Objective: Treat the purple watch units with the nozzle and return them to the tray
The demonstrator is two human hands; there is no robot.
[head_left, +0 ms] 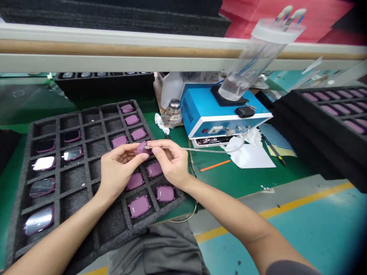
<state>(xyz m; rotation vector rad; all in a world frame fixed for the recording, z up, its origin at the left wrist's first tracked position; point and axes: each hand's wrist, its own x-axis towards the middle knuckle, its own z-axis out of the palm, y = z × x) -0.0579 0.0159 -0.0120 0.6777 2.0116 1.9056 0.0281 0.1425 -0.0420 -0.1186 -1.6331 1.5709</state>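
Note:
Above the dark foam tray [110, 227], my left hand [116, 170] pinches a small purple watch case [142, 148] between thumb and fingers. My right hand [173, 162] is closed on the end of a thin clear tube [203, 150], whose pale tip meets the face of that case. From my right hand the tube runs to the front of a blue instrument box [197, 114]. Below my hands, several more purple watch cases [139, 206] lie in the tray's right compartments. Watch cases with dark or shiny screens [40, 220] fill part of the left columns.
A clear cylinder with liquid [243, 72] stands tilted in view on the blue box. Beside it are a glass bottle [172, 114] and white paper [254, 156]. An orange strip [215, 165] lies nearby. Stacked foam trays [309, 130] stand right; a shelf edge [114, 59] crosses above.

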